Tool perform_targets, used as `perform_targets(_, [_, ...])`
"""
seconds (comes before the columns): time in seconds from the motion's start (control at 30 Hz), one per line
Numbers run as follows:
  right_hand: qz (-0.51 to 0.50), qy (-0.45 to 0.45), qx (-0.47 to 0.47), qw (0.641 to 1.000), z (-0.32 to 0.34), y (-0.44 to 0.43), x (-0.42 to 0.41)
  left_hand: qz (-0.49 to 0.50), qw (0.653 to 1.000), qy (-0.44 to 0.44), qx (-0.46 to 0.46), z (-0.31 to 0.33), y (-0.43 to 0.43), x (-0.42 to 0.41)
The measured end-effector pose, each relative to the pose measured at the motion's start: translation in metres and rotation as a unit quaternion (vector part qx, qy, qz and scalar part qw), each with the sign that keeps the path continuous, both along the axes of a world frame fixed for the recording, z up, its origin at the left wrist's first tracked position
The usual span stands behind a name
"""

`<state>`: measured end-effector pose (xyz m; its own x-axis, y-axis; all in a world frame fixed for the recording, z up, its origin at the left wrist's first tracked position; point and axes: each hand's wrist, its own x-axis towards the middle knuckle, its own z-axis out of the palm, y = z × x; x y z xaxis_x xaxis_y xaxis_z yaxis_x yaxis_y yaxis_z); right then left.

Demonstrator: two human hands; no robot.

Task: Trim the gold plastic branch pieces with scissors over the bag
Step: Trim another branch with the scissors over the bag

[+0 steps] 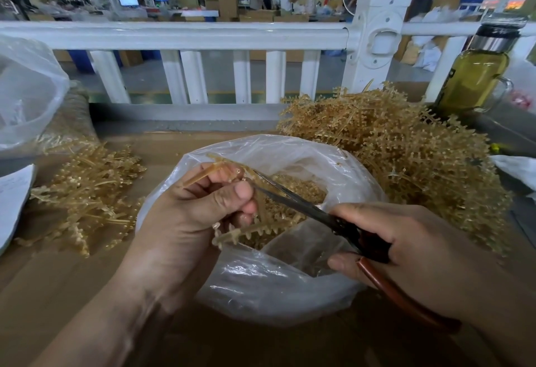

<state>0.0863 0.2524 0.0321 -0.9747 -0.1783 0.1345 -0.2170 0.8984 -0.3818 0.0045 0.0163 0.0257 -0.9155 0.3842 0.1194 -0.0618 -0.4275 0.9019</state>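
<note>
Fingers of the left hand [203, 210] pinch a gold branch [255, 228] over the open bag [261, 288]. Right of that grip, the right hand [412, 253] grips the scissors [327, 218], blades parted at the branch beside the left thumb. Clippings lie in the bag beneath. Farther out, one branch pile [406, 157] sits right, another [87, 195] left.

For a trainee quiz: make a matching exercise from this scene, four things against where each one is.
Things:
1. scissors
2. branch piece
3. bottle
4. bag

Places:
a. far right, by the railing
b. in the left hand
c. open, under both hands
d. in the right hand

Pairs: 1-d, 2-b, 3-a, 4-c
</note>
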Motion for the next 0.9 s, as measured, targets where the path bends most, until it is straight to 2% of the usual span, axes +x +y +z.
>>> perform_targets(0.2, [0.002, 0.014, -0.006, 1.000, -0.0006, -0.0015, 0.0007, 0.013, 1.000, 0.015, 0.022, -0.0041, 0.0011, -0.0015])
perform_targets(0.43, [0.014, 0.058, -0.030, 0.998, -0.0012, -0.0031, 0.0012, 0.043, 0.998, 0.035, -0.012, -0.0017, 0.0029, 0.0002])
perform_targets(0.9, [0.015, 0.058, -0.011, 0.998, -0.0031, 0.0015, -0.0005, 0.044, 0.997, 0.059, -0.002, -0.0029, 0.0042, 0.0010])
